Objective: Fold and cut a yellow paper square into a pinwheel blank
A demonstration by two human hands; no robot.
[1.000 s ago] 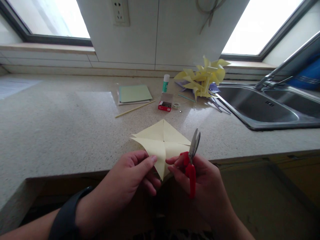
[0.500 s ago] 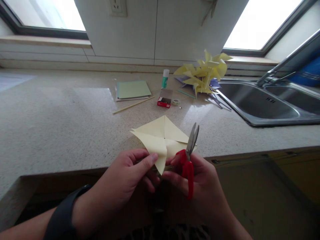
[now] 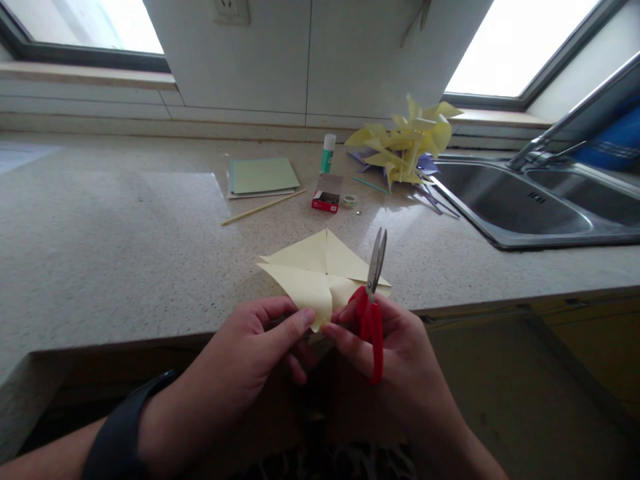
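A pale yellow paper square [image 3: 320, 270], creased along its diagonals and partly cut, lies half over the counter's front edge. My left hand [image 3: 255, 363] pinches its near corner between thumb and fingers. My right hand [image 3: 400, 373] is closed around red-handled scissors [image 3: 371, 313], blades together and pointing away over the paper, while its fingertips also touch the same paper corner. A dark band sits on my left wrist [image 3: 117, 427].
Further back on the speckled counter [image 3: 125, 253] lie a stack of green paper [image 3: 263, 176], a wooden stick [image 3: 263, 208], a glue stick [image 3: 328, 152], a small red box [image 3: 326, 193], a tape roll [image 3: 350, 199] and a pile of yellow paper pinwheels [image 3: 405, 143]. A steel sink [image 3: 525, 207] is at right.
The scissors have swung more upright and slightly left. The near paper corner has been drawn in closer between both hands, folding a little.
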